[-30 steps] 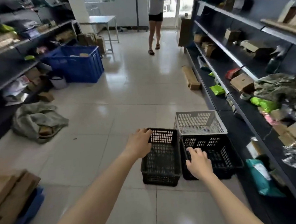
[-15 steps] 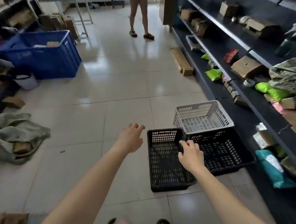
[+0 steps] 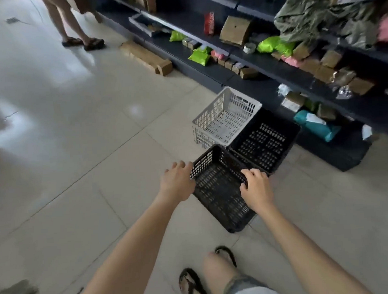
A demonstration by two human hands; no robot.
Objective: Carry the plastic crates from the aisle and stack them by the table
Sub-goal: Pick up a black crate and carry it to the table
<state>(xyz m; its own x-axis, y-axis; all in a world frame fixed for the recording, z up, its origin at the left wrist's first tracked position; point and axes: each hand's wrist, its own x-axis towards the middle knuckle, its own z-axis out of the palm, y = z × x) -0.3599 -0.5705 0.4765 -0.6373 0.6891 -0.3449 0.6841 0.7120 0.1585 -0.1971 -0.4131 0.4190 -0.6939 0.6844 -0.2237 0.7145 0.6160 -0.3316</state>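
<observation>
- A person bends over three plastic crates on the tiled floor [image 3: 98, 134] of an aisle, both bare arms stretched forward; sandalled feet show at the near edge.
- The nearest black crate [image 3: 220, 190] sits on the floor between the two hands, its perforated walls and base in plain view; it is empty.
- The left hand [image 3: 177, 183] lies against the crate's left rim, fingers [image 3: 178, 166] loosely spread and curling toward the edge — whether they have closed on it cannot be told.
- The right hand [image 3: 257, 187] rests on the right rim, fingers [image 3: 249, 173] bent over the top edge and pressed close together.
- A second black crate [image 3: 264, 143] stands just beyond on the right, touching the first; a white crate [image 3: 225, 119] sits tilted, its right end resting on that second crate's far rim.
- Dark shelving [image 3: 274, 66] runs along the right side, loaded with green packets, brown parcels and a teal bag [image 3: 315, 126].
- At far left, another person's legs and sandals [image 3: 84, 42] stand beside a long brown parcel [image 3: 148, 58] on the floor.
</observation>
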